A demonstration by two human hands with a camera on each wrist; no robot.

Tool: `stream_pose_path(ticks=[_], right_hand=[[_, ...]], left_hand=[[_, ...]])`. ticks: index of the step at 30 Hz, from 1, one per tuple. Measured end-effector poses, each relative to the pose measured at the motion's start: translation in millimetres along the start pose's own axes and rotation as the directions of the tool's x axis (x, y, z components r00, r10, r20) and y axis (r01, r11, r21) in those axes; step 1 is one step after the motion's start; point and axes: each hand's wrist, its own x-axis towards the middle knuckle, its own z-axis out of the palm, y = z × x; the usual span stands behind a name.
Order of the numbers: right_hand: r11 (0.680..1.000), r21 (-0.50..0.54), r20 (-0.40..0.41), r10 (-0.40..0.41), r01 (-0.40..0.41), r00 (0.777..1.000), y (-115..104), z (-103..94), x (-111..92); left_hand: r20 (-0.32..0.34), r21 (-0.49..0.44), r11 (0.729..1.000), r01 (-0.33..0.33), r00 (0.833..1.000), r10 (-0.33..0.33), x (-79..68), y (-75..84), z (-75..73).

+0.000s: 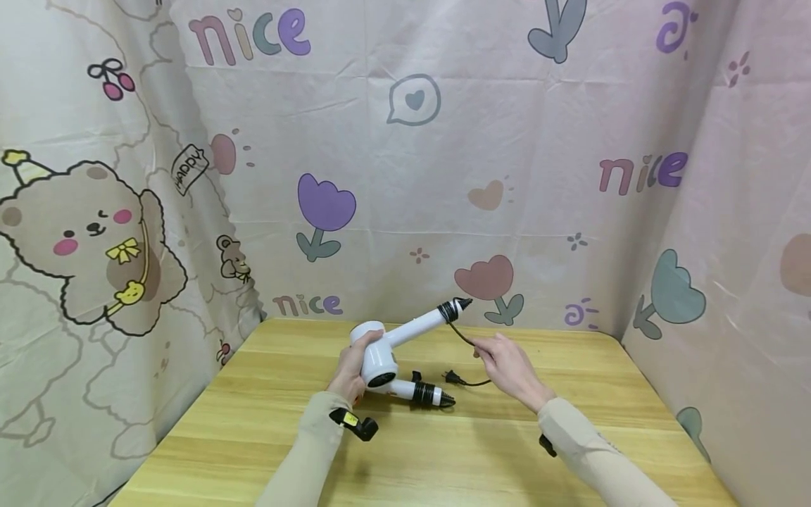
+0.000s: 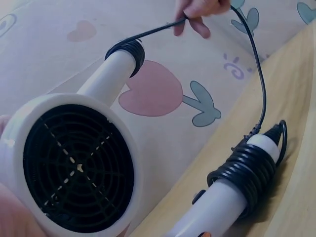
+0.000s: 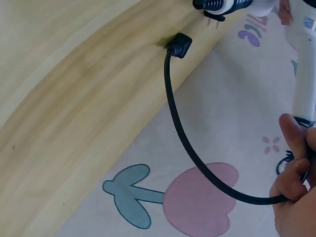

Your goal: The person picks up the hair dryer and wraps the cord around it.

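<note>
My left hand point(image 1: 347, 366) grips a white hair dryer point(image 1: 380, 360) by its barrel, above the table. Its handle points up and right, with black cord wound round the handle's end. In the left wrist view the dryer's dark round grille point(image 2: 79, 168) faces the camera. To the right, my right hand point(image 1: 512, 366) pinches the black cord point(image 1: 460, 334), a stretch of which runs from the handle to the fingers. Beyond the fingers the cord curves down to a black plug point(image 3: 181, 45). Below lies a second white hair dryer point(image 1: 402, 388), cord coiled round its handle.
A light wooden table point(image 1: 481, 451) carries the second dryer. Patterned curtain cloth point(image 1: 405, 176) stands behind the table and along both sides. Dark wrist straps with small devices point(image 1: 361, 426) sit on both sleeves.
</note>
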Motion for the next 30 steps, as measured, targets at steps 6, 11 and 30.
stream_pose_path(ticks=[6,11,30], right_hand=[[0.994,0.091,0.089,0.059,-0.067,0.994,13,0.2,-3],[0.924,0.281,0.255,0.188,-0.259,0.949,31,-3.8,-6],[0.840,0.331,0.481,0.241,-0.430,0.843,77,-4.9,1]], left_hand=[[0.058,-0.068,0.997,0.025,0.998,-0.021,0.2,2.9,-0.9],[0.156,-0.142,0.986,0.091,0.985,-0.069,1.2,5.3,-2.5],[0.416,-0.011,0.987,0.158,0.899,-0.139,-9.3,-5.1,-12.7]])
